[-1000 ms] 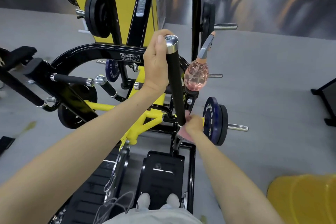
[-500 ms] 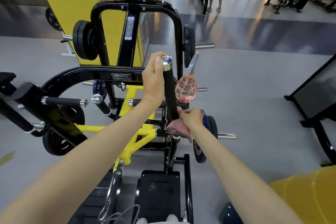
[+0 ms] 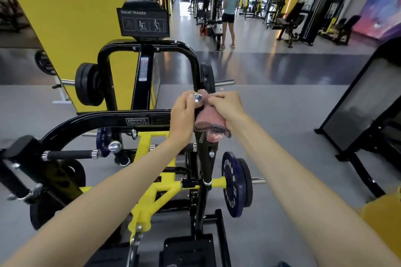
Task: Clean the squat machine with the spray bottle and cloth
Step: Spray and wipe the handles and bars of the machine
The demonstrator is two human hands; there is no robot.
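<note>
The black and yellow squat machine (image 3: 121,120) stands in front of me. Its upright black handle (image 3: 205,158) ends in a chrome cap (image 3: 198,98). My left hand (image 3: 183,115) grips the handle just under the cap. My right hand (image 3: 225,107) holds a pink cloth (image 3: 209,118) wrapped around the upper part of the handle. The pink spray bottle (image 3: 214,136) stands behind the handle, mostly hidden by the cloth and my right hand; only its lower body shows.
A blue weight plate (image 3: 233,184) sits on a peg right of the handle. Black plates (image 3: 87,84) hang on the far frame. A black framed panel (image 3: 368,106) stands at right. A person (image 3: 229,13) stands far down the aisle. Grey floor lies to the right.
My right hand has slid the cloth up the handle from its base to just below the chrome cap. The view has tilted upward, and the cloth now covers most of the bottle.
</note>
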